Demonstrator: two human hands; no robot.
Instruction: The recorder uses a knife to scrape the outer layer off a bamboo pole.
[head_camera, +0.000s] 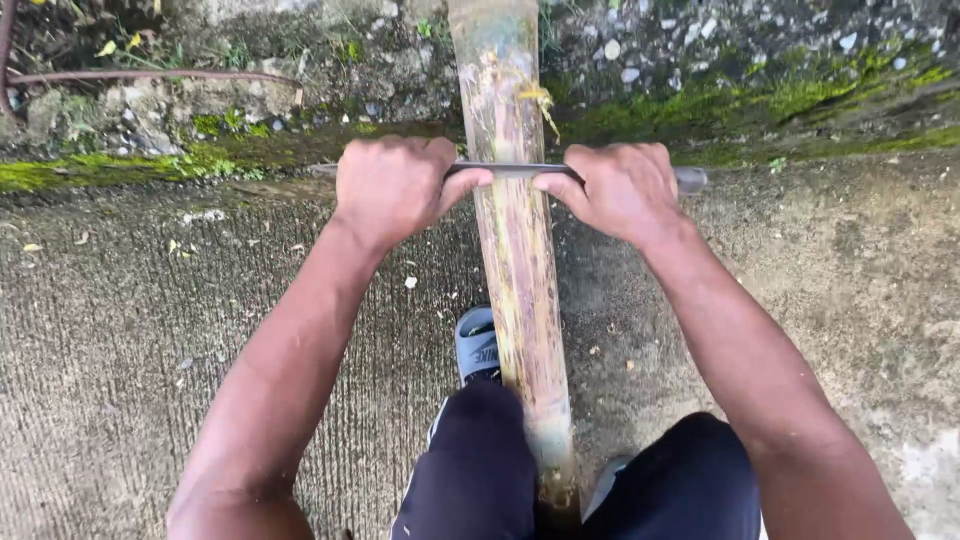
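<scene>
Between the person's knees, a long bamboo pole (518, 260) runs away from the body across the rough concrete ground (130, 330) toward a mossy stone kerb (780, 100). Its surface is scraped, streaked yellow and brown, with a loose shred of fibre near the far end. Across the pole lies a slim metal blade (510, 171), set crosswise and touching the bamboo. On one side the left hand (395, 188) is clenched round the blade's end; on the other the right hand (622, 190) is closed round the opposite end, a grey tip (690, 180) sticking out past it. Beside the pole, a grey sandal (477, 345) rests on the concrete under dark trousers (480, 465)
</scene>
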